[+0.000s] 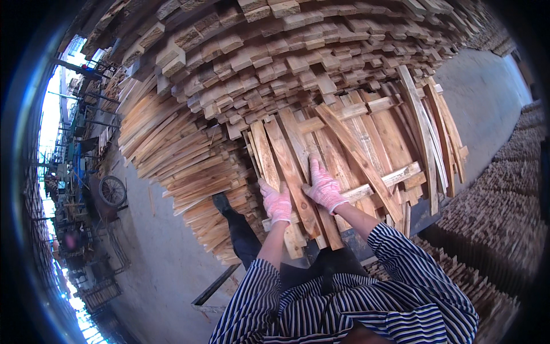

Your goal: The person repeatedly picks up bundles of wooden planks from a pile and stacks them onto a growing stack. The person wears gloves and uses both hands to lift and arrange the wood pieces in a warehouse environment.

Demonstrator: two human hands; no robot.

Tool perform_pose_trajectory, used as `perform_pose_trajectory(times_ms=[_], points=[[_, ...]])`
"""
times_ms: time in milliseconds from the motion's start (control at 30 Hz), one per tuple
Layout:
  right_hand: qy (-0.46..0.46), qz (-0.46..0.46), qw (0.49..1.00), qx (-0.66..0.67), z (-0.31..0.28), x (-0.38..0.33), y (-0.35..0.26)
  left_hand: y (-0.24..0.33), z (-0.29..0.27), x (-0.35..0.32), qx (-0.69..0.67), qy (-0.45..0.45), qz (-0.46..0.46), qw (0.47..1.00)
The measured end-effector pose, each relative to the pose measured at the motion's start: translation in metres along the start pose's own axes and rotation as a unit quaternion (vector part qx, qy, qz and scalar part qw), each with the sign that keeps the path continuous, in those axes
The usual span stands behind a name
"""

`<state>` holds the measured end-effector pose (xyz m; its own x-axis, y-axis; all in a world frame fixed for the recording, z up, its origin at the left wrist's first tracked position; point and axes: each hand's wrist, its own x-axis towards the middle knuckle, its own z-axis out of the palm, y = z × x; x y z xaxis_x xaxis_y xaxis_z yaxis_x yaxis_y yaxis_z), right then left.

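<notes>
Dark-and-white striped sleeves (395,252) are pointing up from between four and six o'clock. The left hand (276,202), in a pink-and-white knit glove, is lying just below the middle on a long, pale, flat wooden plank (264,152). Its thumb is sticking out, but I cannot tell if it is pinching the wood. The right hand (324,186), in a matching glove, is resting near four o'clock on a brown flat wooden plank (294,137), fingers and thumb spread apart. A long reddish-brown wooden plank (298,192) is lying between the hands. At three o'clock, a pale, straight wooden bar (384,180) is crossing more planks. Farther off, thin tan wooden strips (183,155) are piling up past nine o'clock. At twelve o'clock, a tall stack of brown boards (246,57) is showing its cut ends.
</notes>
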<state>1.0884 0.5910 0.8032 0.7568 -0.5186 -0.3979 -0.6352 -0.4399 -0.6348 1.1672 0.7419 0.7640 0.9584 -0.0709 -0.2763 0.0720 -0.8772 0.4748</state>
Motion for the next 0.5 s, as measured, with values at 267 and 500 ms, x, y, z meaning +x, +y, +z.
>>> perform_pose_trajectory(times_ms=[267,500], points=[[0.024,0.05,0.998,0.01,-0.015,0.004,-0.007,0.002,-0.008,0.017,-0.066,0.002,-0.053,0.996],[0.06,0.008,0.997,0.057,-0.035,0.013,0.055,0.002,-0.007,0.012,-0.073,-0.007,-0.057,0.996]])
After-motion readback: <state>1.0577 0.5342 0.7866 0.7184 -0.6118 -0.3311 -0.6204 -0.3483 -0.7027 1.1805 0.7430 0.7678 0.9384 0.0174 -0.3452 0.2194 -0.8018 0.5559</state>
